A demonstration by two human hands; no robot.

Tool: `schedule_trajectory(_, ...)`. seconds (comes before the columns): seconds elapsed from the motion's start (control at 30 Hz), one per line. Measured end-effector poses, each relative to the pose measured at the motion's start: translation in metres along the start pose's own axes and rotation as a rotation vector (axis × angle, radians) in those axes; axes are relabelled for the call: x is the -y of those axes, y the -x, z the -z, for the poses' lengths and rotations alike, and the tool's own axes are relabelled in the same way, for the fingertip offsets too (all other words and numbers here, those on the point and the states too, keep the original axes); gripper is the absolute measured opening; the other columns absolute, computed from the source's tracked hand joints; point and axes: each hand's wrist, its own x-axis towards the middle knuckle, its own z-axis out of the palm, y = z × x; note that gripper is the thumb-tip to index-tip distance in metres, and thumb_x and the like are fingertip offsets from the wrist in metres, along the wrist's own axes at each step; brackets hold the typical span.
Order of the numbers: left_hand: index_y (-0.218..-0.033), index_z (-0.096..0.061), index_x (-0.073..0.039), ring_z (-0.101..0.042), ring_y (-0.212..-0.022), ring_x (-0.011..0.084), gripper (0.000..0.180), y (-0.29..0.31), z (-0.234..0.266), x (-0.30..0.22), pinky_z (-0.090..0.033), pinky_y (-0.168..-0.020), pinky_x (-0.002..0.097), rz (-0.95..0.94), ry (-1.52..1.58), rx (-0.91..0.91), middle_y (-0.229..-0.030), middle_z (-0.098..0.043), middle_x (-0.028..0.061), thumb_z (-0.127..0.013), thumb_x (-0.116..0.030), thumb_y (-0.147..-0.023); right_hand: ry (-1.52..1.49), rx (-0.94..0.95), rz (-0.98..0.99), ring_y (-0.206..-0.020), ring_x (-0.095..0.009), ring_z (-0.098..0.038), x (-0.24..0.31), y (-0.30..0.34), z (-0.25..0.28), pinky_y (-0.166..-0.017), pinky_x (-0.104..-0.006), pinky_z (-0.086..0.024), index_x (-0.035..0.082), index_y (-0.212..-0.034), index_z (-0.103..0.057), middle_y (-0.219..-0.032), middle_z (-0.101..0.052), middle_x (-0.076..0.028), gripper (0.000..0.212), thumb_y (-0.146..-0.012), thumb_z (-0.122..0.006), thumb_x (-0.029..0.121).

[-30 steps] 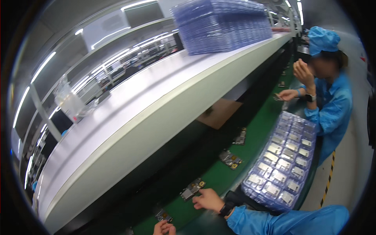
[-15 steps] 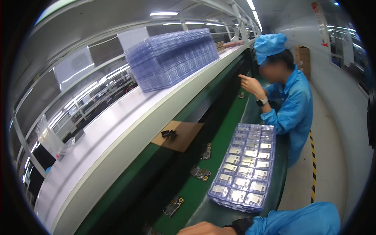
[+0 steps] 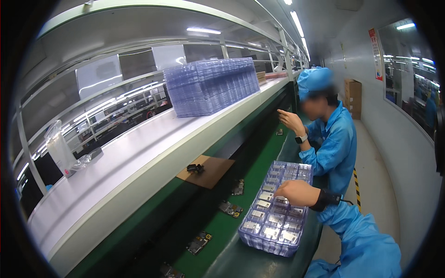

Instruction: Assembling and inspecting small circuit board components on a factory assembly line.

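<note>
My right hand (image 3: 298,192), in a blue sleeve with a black band (image 3: 328,199) at the wrist, hangs over the middle of a clear plastic tray stack (image 3: 271,248). Its fingers are curled together, pointing down at the tray's pockets. Whatever is between the fingertips is hidden. Small silvery metal pieces (image 3: 271,232) sit in the pockets, one to a pocket where I can see. My left hand is out of the picture. Left of the tray, several small circuit boards (image 3: 199,243) lie in a row on the green belt (image 3: 222,236).
A co-worker in blue (image 3: 333,139) sits beyond the tray, hands raised. A brown board (image 3: 215,169) with a black object (image 3: 195,168) on it lies left of the belt. On the white shelf (image 3: 120,162) stand a tall stack of clear trays (image 3: 211,88) and a plastic bag (image 3: 60,146).
My right hand has risen from the lower edge and moved forward over the tray. The view has shifted, so the surroundings sit differently in the picture.
</note>
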Motion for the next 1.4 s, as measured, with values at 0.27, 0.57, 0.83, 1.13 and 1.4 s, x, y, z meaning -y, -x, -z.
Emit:
schedule_trajectory(0.27,-0.122,-0.059,0.001,-0.06,-0.082,0.0145,0.031,-0.002,0.042,0.075,-0.049,-0.075,0.0279,0.056,-0.184,-0.256,-0.093,-0.066,0.007,-0.064,-0.015,-0.097,-0.114,0.175,0.227,-0.105,-0.033,-0.064,-0.023,-0.024,-0.002,-0.083,-0.0421,-0.054,0.004,-0.104,-0.07,-0.104,-0.069,-0.013,0.031,-0.074,-0.062,0.002)
schedule_trajectory(0.57,-0.113,-0.062,0.002,-0.064,-0.078,0.0223,0.028,-0.009,0.074,0.19,-0.052,-0.076,0.0333,0.225,-0.431,-0.712,-0.089,-0.068,0.0116,-0.067,-0.016,-0.092,-0.146,-0.129,0.404,-0.084,-0.032,-0.064,0.115,0.006,0.08,-0.07,-0.0434,-0.054,0.006,-0.087,-0.067,-0.084,-0.059,-0.01,0.01,-0.078,-0.064,0.009)
schedule_trajectory(0.83,-0.12,-0.061,-0.002,-0.056,-0.112,0.0415,0.045,-0.02,0.053,0.221,-0.04,-0.1,0.0517,0.226,-0.89,-1.028,-0.118,-0.063,0.0221,-0.068,-0.023,-0.081,-0.856,0.285,0.787,-0.067,-0.025,-0.065,0.31,-0.014,-0.052,-0.062,-0.0288,-0.051,0.003,-0.107,-0.07,-0.081,-0.068,-0.011,0.018,-0.09,-0.069,0.008)
schedule_trajectory(1.13,-0.129,-0.056,-0.002,-0.057,-0.111,0.0408,0.057,-0.018,0.06,0.225,-0.042,-0.099,0.0498,0.455,-1.032,-0.796,-0.116,-0.064,0.0232,-0.071,-0.034,-0.083,-0.871,0.602,0.7,-0.088,-0.039,-0.068,0.352,-0.041,-0.193,-0.078,-0.0467,-0.055,0.005,-0.108,-0.067,-0.091,-0.072,-0.016,0.024,-0.086,-0.067,0.015)
schedule_trajectory(1.4,-0.128,-0.055,-0.002,-0.063,-0.096,0.0297,0.057,-0.03,0.063,0.206,-0.052,-0.086,0.0391,0.261,-0.29,-0.89,-0.104,-0.064,0.0117,-0.078,0.003,-0.076,-0.81,0.623,0.754,-0.089,-0.039,-0.068,0.341,-0.057,-0.187,-0.076,-0.0479,-0.053,0.003,-0.111,-0.065,-0.092,-0.071,-0.018,0.028,-0.088,-0.067,0.019)
